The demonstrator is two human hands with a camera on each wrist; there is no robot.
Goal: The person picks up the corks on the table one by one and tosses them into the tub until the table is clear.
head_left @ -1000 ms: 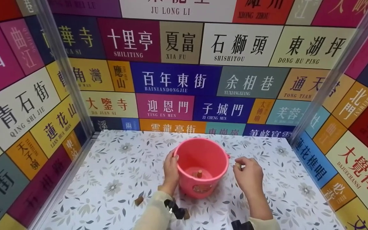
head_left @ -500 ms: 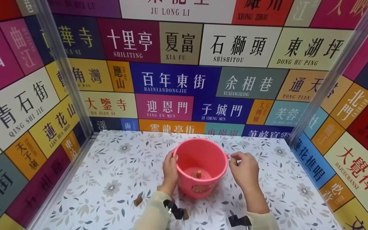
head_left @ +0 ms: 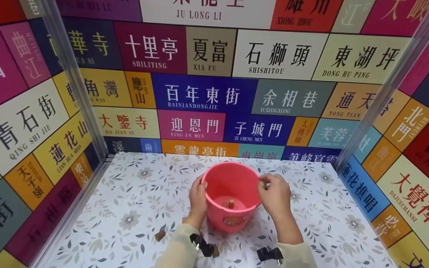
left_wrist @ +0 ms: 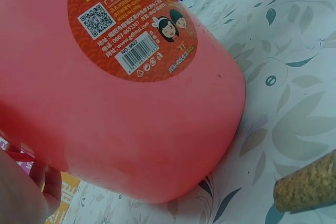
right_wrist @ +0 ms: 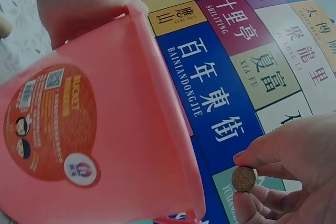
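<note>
A pink bucket stands upright on the table, its mouth facing up. My left hand grips its left rim, the thumb hooked over the edge. At the right rim, my right hand pinches a cork between thumb and fingertips; in the right wrist view it shows end-on, just outside the opening. Inside the bucket, a cork stands on the bottom, with another brown piece beside it. One loose cork lies left of my left forearm. Another cork is partly hidden by the left wrist strap.
The table has a white leaf-and-flower cover. Panels with coloured name signs rise at the back and both sides, joined by clear corner strips. A black strap sits on the right wrist.
My right hand has moved left with the cork, from beside the bucket to its right rim. The left hand keeps its grip on the bucket.
</note>
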